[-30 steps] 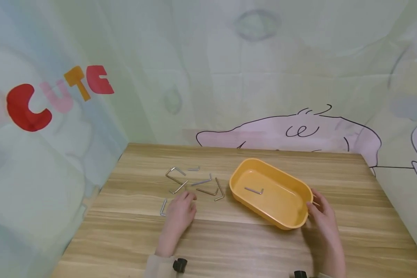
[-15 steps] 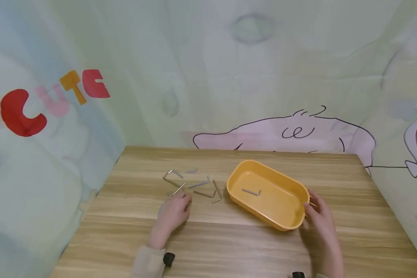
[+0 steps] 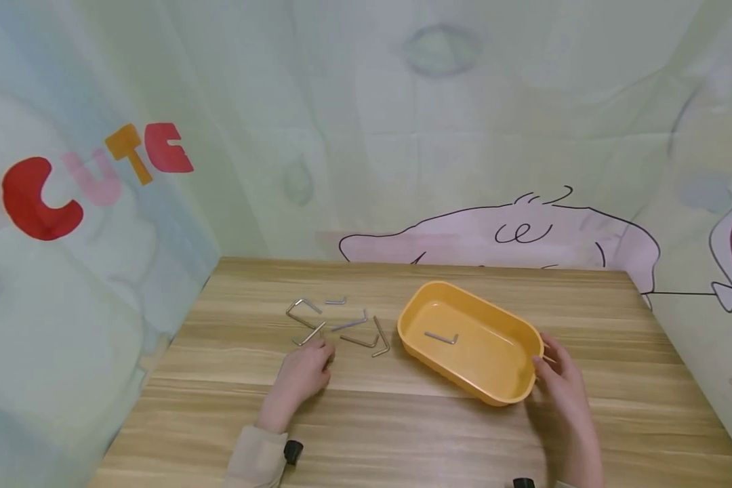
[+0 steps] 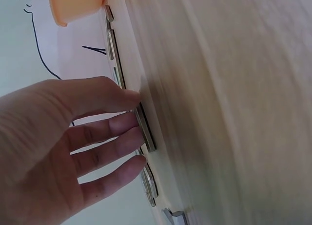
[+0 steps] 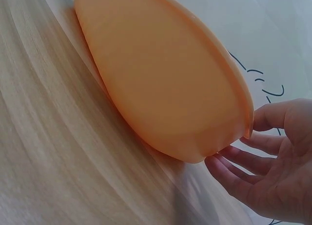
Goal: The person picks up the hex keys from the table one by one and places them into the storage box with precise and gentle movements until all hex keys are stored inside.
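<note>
Two hands are at work on the tabletop (image 3: pixel 402 420), and the left hand (image 3: pixel 305 376) is the busy one. Its grip is closing on a hex key (image 4: pixel 145 128) that lies flat on the wood: in the left wrist view the thumb and the index fingertip (image 4: pixel 127 118) touch the little steel bar from either side, but the key looks still down on the surface, so this reads as a pinch being formed, not a secure hold. The other fingers lie straight and relaxed beside it.

The right hand (image 3: pixel 561 379) has a released grip. Its fingers are loosely spread at the near right end of the orange tray (image 3: pixel 527 339), touching or just short of the rim; the right wrist view shows the fingertips (image 5: pixel 222 166) just beside the tray wall (image 5: pixel 161 88) without curling round it.

Beyond the left hand, several more hex keys (image 3: pixel 348 324) lie scattered near each other between it and the tray. One hex key (image 3: pixel 442 337) already lies inside the tray.

To do this pick well, the person would probably need to roll or tip the thin key up onto its edge with the fingertip, then pinch it by the long arm. A flat, smooth bar can easily slip out sideways, and the neighbouring keys are close enough to get nudged. The steadying hand looks well placed to keep the light tray from sliding.
</note>
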Demonstrator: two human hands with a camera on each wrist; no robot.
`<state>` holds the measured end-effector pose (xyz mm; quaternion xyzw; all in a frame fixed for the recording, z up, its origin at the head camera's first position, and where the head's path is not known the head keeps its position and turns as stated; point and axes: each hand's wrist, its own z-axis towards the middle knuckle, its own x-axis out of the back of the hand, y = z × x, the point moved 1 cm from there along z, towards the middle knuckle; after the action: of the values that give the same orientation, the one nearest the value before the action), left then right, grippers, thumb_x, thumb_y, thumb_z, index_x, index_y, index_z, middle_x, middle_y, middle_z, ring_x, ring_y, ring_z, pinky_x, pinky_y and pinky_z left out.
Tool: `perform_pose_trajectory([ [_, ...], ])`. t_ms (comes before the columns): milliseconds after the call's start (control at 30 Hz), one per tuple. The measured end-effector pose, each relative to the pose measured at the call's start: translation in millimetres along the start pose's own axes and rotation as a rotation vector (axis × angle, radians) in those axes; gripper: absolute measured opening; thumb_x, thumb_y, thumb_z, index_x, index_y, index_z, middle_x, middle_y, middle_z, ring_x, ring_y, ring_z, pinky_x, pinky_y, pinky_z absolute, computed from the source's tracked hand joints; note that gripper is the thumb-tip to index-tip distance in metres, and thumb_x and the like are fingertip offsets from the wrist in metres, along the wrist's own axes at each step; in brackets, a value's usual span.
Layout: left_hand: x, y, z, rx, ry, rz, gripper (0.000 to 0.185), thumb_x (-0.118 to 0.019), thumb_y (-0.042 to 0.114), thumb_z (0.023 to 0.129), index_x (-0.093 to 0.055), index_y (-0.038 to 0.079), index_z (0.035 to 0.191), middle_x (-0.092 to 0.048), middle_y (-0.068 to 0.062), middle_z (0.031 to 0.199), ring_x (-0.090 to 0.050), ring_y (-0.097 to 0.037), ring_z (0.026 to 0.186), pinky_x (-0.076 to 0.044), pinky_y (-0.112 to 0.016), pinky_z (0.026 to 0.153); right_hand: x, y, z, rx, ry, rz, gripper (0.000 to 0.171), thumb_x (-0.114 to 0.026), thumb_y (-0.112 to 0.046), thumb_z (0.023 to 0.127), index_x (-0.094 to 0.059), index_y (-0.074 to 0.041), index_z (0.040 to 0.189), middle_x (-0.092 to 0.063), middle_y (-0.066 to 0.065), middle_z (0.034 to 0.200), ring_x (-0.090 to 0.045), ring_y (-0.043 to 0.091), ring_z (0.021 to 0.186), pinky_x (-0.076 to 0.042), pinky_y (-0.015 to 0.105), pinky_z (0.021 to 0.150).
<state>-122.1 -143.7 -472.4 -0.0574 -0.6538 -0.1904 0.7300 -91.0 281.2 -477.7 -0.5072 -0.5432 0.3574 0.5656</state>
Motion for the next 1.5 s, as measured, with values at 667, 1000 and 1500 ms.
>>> perform_pose_trajectory([
  [667,-10.1,8.8,1.2,-0.026,-0.044,0.112,0.011,-0.066,0.009,0.084,-0.063,0.009,0.094,-0.067,-0.012,0.090,-0.064,-0.028,0.087,-0.054,-0.041,0.077,2,-1,-2,-0.001,-0.015,-0.007,0.055,-0.043,-0.015,0.101,-0.023,0.000,0.150,-0.035,0.027,0.144,-0.044,-0.020,0.098,-0.043,0.001,0.078],
  [1000,-13.1,8.7,-3.0,-0.072,0.017,0.126,0.023,-0.066,0.002,0.079,-0.062,0.005,0.102,-0.063,-0.015,0.089,-0.062,-0.031,0.086,-0.054,-0.043,0.075,1,2,-1,0.004,-0.019,0.019,0.054,-0.043,-0.013,0.101,-0.024,0.001,0.149,-0.035,0.027,0.143,-0.046,-0.018,0.097,-0.047,0.005,0.076],
  [1500,-9.9,5.2,0.8,-0.072,0.121,0.198,0.031,-0.069,-0.002,0.074,-0.065,0.007,0.103,-0.064,-0.009,0.093,-0.061,-0.025,0.087,-0.053,-0.035,0.066,0,6,3,-0.002,-0.013,0.045,0.055,-0.045,-0.017,0.100,-0.025,-0.001,0.149,-0.038,0.020,0.141,-0.049,-0.013,0.100,-0.047,0.006,0.079],
])
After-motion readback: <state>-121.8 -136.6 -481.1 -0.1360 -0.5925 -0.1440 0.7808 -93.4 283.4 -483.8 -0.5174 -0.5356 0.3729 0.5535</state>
